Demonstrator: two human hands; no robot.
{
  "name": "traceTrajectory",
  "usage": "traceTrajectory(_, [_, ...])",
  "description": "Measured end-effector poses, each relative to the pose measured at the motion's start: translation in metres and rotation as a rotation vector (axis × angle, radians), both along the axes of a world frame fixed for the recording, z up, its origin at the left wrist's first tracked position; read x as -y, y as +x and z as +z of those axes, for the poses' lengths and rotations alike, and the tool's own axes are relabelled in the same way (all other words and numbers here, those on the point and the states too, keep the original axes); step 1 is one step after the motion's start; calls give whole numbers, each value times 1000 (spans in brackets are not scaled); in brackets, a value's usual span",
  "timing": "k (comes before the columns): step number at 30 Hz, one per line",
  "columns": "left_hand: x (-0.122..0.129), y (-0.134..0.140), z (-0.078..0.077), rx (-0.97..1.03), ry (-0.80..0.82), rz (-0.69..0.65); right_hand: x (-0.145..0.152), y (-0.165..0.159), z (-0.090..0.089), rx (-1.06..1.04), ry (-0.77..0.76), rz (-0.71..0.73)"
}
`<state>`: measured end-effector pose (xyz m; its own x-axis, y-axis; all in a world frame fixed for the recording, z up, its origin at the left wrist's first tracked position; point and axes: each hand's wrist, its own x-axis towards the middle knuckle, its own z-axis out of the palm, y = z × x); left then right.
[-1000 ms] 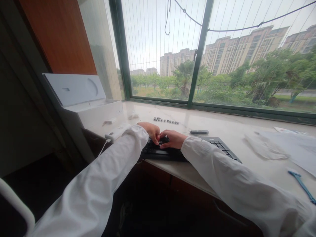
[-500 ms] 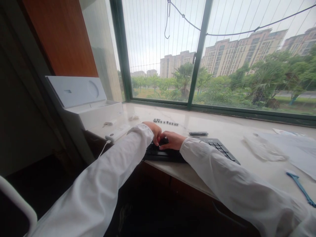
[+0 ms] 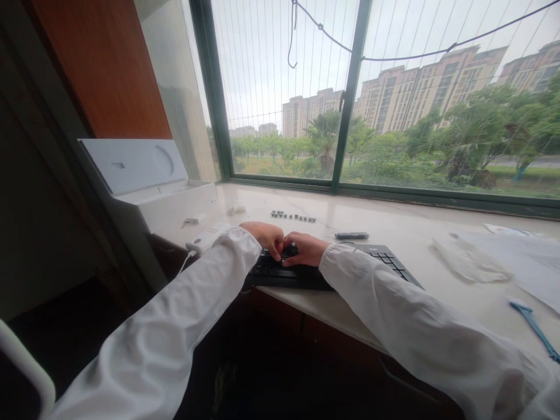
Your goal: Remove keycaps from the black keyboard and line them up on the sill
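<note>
A black keyboard (image 3: 301,281) lies along the front edge of the white tabletop, partly covered by my hands and sleeves. Over its middle, my left hand (image 3: 268,235) is closed, thumb and fingers bent together at the keys. My right hand (image 3: 306,248) meets it there, also closed, with its thumb and fingertips bent toward the same spot. Whatever lies between the fingers of either hand is too small or hidden to make out. Behind the hands, several small loose keycaps (image 3: 292,216) sit in a row. A dark bar-shaped piece (image 3: 352,235) lies behind the keyboard's right part.
At the left stands an open white box (image 3: 170,201). A white power strip (image 3: 205,237) with a cord lies before it. Crumpled white gloves (image 3: 470,261), paper sheets (image 3: 534,259) and a blue tool (image 3: 531,326) lie at the right. Windows (image 3: 284,181) border the table's back.
My left wrist and forearm have shifted left and lower, showing more keys. The fingers of both hands remain together at the same spot on the keyboard. The view has tilted slightly.
</note>
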<state>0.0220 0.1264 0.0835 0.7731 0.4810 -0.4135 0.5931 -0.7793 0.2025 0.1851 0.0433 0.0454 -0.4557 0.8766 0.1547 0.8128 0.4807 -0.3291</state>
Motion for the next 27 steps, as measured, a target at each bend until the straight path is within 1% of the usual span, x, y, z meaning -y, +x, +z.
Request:
traceTrajectory(7, [9,0,3,-20,23,-8,-6,3,-7,1,-4,2])
traceTrajectory(10, [7,3,3,-36,23,-27,-8,5,-7,10,-18,28])
traceTrajectory(15, [2,11,0,-60,36,-39,-5,4,-5,-16,-2,31])
traceTrajectory(20, [3,14,0,-61,51,-29,-2,4,-4,-38,2,101])
traceTrajectory(25, [5,5,3,-44,41,-36,-5,7,-10,-38,9,21])
traceTrajectory(27, [6,1,3,-26,37,-39,-7,8,-13,-53,5,24])
